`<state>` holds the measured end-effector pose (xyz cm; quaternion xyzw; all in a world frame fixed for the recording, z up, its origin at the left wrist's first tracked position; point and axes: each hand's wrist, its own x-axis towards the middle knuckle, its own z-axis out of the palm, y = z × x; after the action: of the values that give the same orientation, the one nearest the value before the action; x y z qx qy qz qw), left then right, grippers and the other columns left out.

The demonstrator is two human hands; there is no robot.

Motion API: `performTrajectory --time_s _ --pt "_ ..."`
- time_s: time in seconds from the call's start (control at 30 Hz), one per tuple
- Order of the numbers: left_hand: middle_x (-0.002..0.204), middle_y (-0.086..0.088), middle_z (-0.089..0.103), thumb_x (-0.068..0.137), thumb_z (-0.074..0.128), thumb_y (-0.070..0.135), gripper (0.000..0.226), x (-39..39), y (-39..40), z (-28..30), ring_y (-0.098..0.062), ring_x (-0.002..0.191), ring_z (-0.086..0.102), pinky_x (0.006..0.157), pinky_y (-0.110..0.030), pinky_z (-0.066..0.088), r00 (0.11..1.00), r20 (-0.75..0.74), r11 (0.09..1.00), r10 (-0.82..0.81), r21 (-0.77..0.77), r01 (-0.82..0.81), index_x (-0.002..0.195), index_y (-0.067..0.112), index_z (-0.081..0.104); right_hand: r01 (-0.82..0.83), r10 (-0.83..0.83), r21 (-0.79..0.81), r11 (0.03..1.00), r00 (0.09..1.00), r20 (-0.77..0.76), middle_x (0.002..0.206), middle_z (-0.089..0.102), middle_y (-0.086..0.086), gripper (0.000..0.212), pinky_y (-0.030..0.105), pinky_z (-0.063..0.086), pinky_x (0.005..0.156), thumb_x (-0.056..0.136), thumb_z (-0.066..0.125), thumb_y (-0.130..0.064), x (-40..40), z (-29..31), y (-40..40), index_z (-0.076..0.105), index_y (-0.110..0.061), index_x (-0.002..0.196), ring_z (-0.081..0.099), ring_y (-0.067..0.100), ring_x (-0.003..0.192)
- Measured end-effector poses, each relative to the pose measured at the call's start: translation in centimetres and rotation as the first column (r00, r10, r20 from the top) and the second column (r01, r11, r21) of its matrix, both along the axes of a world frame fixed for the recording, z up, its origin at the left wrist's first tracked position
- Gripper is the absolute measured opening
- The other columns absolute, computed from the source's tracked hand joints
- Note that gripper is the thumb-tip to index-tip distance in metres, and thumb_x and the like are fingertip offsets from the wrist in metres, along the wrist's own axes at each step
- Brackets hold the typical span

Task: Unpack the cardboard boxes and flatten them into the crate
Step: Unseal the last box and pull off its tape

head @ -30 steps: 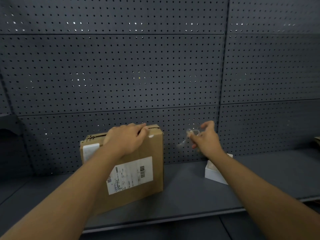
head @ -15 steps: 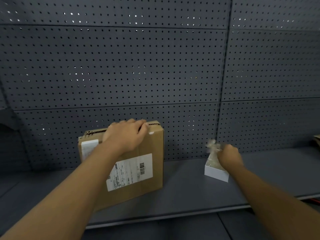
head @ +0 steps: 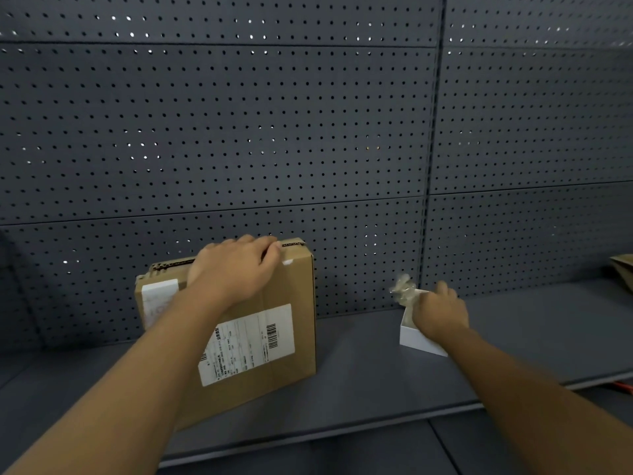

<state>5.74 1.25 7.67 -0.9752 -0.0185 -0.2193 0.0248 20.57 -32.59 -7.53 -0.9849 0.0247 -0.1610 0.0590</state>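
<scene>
At lower left of centre, your left hand (head: 236, 269) curls over the top edge of the cardboard box (head: 270, 323) standing on the shelf (head: 359, 389). Lower right, your right hand (head: 442, 313) pinches crumpled clear wrap (head: 403, 292) over a small white box (head: 416, 337).

1. The box (head: 239, 323) at left is brown cardboard, matt, with the corrugated edge showing along its torn top.
2. A strip of smooth tape runs down its near face, slightly shinier than the card.
3. The label (head: 248, 344) on that face is white printed paper, smooth and flat; a second white sticker (head: 156, 296) sits at the upper left corner.
4. The small tray (head: 416, 339) at right is white card, matt and smooth.
5. The wrap (head: 403, 290) above the tray is clear, crinkled plastic, glossy with bright glints.
6. The shelf (head: 359, 382) is dark grey, smooth and matt, like painted metal.
7. The pegboard (head: 239, 132) at the far side has the same grey matt finish, perforated all over.
8. At the far right edge lies a brown, matt piece (head: 623, 272), like card or paper.
</scene>
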Motion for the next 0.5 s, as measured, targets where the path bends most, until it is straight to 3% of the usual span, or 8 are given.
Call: performTrajectory --time_s 0.07,0.17,0.3,0.5 --pt "0.148 0.002 0.056 0.107 0.008 0.058 0.059 0.0 0.1 0.0 -0.024 0.13 0.054 0.103 -0.045 0.04 1.0 0.001 1.0 -0.005 -0.001 0.005 0.154 0.04 0.039 0.013 -0.014 0.029 0.999 1.0 0.012 0.121 0.051 0.01 0.044 0.04 0.039 0.096 0.102 0.039 -0.042 0.0 0.1 0.1 0.07 -0.011 0.107 0.049 0.03 0.114" --pt "0.146 0.002 0.057 0.107 0.007 0.058 0.059 0.0 0.2 0.0 -0.024 0.128 0.056 0.103 -0.046 0.041 1.0 0.002 1.0 -0.008 -0.005 0.008 0.153 0.041 0.041 -0.004 0.005 0.093 0.996 1.0 -0.011 0.114 0.064 0.013 0.058 0.04 0.044 0.09 0.101 0.037 -0.055 0.3 0.5 0.1 0.072 -0.009 0.101 0.057 0.033 0.109" --pt "0.144 0.002 0.058 0.106 0.007 0.059 0.059 0.1 0.2 -0.1 -0.024 0.127 0.056 0.101 -0.046 0.041 1.0 -0.001 1.0 -0.013 -0.007 0.013 0.152 0.042 0.041 0.013 -0.013 0.186 0.982 1.0 0.0 0.102 0.069 0.014 0.023 0.036 0.042 0.075 0.099 0.053 -0.032 0.6 1.0 -0.7 0.052 -0.011 0.092 0.064 0.033 0.095" --pt "0.143 0.002 0.059 0.107 0.007 0.059 0.06 0.1 0.2 0.0 -0.023 0.126 0.057 0.101 -0.046 0.041 1.0 0.0 1.0 -0.012 -0.009 0.012 0.151 0.04 0.043 0.08 -0.094 0.206 0.975 0.994 0.058 0.095 0.067 0.011 0.027 0.039 0.039 0.079 0.091 0.061 -0.023 -0.2 1.5 -0.1 0.038 -0.014 0.099 0.063 0.033 0.092"
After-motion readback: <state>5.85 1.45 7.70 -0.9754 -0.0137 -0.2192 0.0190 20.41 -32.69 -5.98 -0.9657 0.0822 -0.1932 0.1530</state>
